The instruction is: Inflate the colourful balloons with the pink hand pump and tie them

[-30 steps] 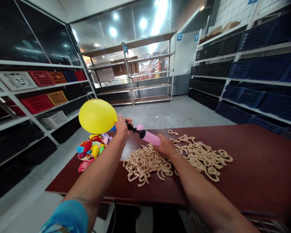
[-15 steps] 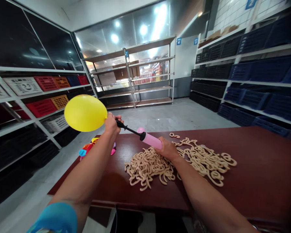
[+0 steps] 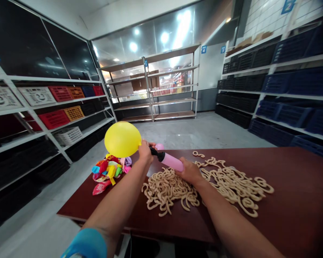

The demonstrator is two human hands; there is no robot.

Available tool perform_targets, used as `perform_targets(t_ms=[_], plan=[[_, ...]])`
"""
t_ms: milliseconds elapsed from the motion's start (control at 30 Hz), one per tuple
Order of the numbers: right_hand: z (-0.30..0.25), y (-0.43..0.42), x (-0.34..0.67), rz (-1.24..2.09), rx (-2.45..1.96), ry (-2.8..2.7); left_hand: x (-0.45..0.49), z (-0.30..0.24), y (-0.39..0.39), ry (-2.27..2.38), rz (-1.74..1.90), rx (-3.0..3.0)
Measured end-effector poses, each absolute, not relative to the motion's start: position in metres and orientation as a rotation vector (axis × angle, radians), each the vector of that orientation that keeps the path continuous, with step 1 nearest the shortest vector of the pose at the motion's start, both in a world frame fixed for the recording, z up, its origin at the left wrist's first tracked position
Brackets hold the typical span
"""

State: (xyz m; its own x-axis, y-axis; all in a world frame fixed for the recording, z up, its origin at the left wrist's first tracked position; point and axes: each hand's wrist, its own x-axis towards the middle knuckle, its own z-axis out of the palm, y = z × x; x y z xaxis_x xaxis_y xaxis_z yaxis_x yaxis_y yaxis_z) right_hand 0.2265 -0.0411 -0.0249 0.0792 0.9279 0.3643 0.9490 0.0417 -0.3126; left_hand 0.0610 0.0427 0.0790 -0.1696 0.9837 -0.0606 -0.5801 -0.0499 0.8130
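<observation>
A swollen yellow balloon [image 3: 122, 139] points to the left, its neck pinched in my left hand [image 3: 145, 151]. That hand is closed around the neck and the black end of a hand balloon pump [image 3: 172, 162]. My right hand [image 3: 188, 171] wraps the pump's pink barrel, over a heap of beige curled strands [image 3: 169, 190]. Little of the black rod shows between the left hand and the barrel. Left of my left forearm lies a pile of colourful uninflated balloons [image 3: 111, 170].
More beige strands [image 3: 231, 182] spread over the dark red table [image 3: 293, 186] on the right. A round pink thing [image 3: 159, 146] shows behind the pump. Shelves with crates [image 3: 60, 94] line both sides; a metal rack [image 3: 174, 93] stands at the back.
My left hand has moved right, toward the right hand, pushing the black rod into the pink barrel. The yellow balloon came along with it, and more of the balloon pile is visible.
</observation>
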Motion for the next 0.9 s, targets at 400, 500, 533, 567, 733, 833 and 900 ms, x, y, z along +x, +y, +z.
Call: perform_targets(t_ms=[400,500,533,567,733,833,900], plan=[[-0.018,-0.044,0.227,-0.021,-1.859,-1.798,0.021,0.127,0.058,0.867,1.674,0.671],[-0.018,-0.043,0.227,-0.019,-1.855,-1.786,0.0,0.146,0.066,0.85,1.711,0.702],[-0.018,-0.043,0.227,-0.025,-1.85,-1.786,-0.005,0.149,0.068,0.844,1.718,0.709],[-0.019,-0.043,0.227,-0.03,-1.85,-1.789,-0.007,0.15,0.069,0.839,1.721,0.712],[-0.021,-0.044,0.226,-0.062,-1.905,-1.824,0.012,0.129,0.061,0.869,1.701,0.651],[-0.021,-0.044,0.226,-0.095,-1.89,-1.852,0.037,0.103,0.051,0.878,1.648,0.625],[-0.022,-0.044,0.226,-0.102,-1.887,-1.862,0.051,0.087,0.047,0.876,1.62,0.612]])
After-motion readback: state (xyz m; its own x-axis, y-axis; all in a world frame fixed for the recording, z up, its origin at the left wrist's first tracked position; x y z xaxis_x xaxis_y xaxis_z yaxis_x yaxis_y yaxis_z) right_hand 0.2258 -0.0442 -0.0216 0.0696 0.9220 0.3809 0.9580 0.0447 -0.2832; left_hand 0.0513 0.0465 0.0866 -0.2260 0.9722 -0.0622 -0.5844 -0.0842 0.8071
